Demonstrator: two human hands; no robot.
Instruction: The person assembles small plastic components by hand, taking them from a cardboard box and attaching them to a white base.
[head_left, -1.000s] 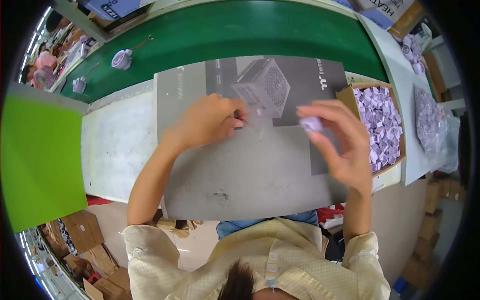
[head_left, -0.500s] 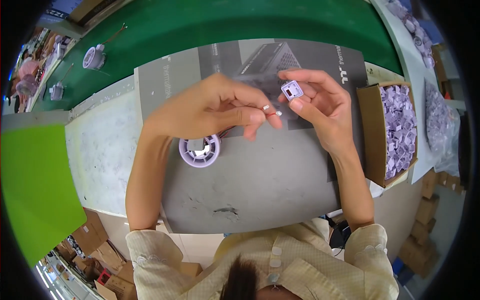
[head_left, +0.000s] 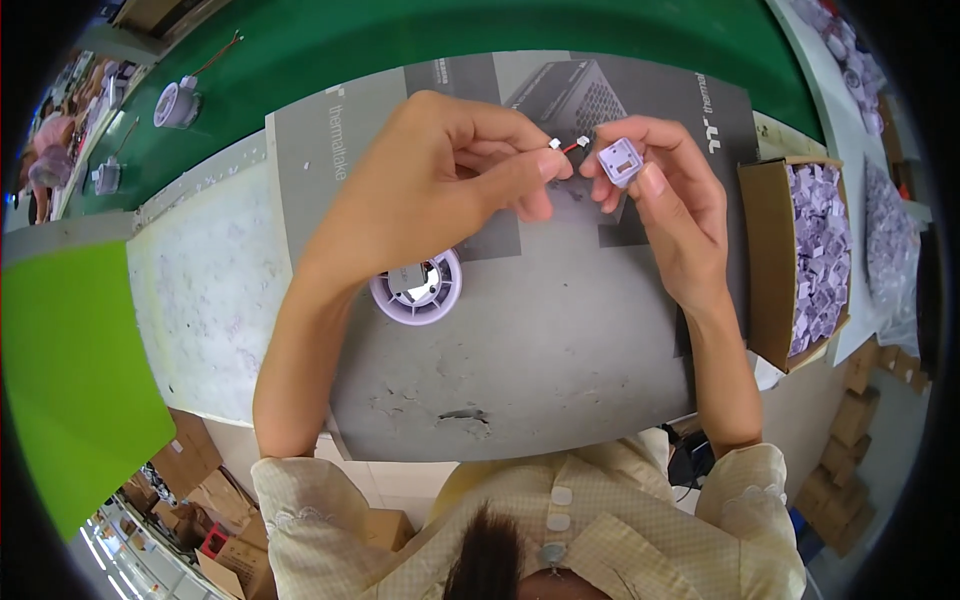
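Between the thumb and fingers of my left hand (head_left: pixel 470 160) is a thin lead with small white plugs (head_left: pixel 582 142), their red wire showing at the fingertips. A small square lilac plastic housing (head_left: pixel 618 160) with a slot in its face is pinched in my right hand (head_left: pixel 680 190). The plugs and the housing are close together but apart. Below my left wrist, a round lilac ring with spokes (head_left: pixel 447 300) rests on the grey board, a grey block at its centre. My left forearm and hand hide part of the ring and any wires leaving it.
The printed grey board (head_left: pixel 540 370) lies under my hands. A cardboard box (head_left: pixel 765 260) of small lilac pieces stands at the right. Beyond the board runs a green belt (head_left: pixel 400 60), with round lilac parts (head_left: pixel 178 104) on its left. A bright green panel (head_left: pixel 80 350) is at left.
Both hands have moved up and slightly right in the picture. The plugs have risen from below the housing to beside it, closer. My right hand has turned the housing.
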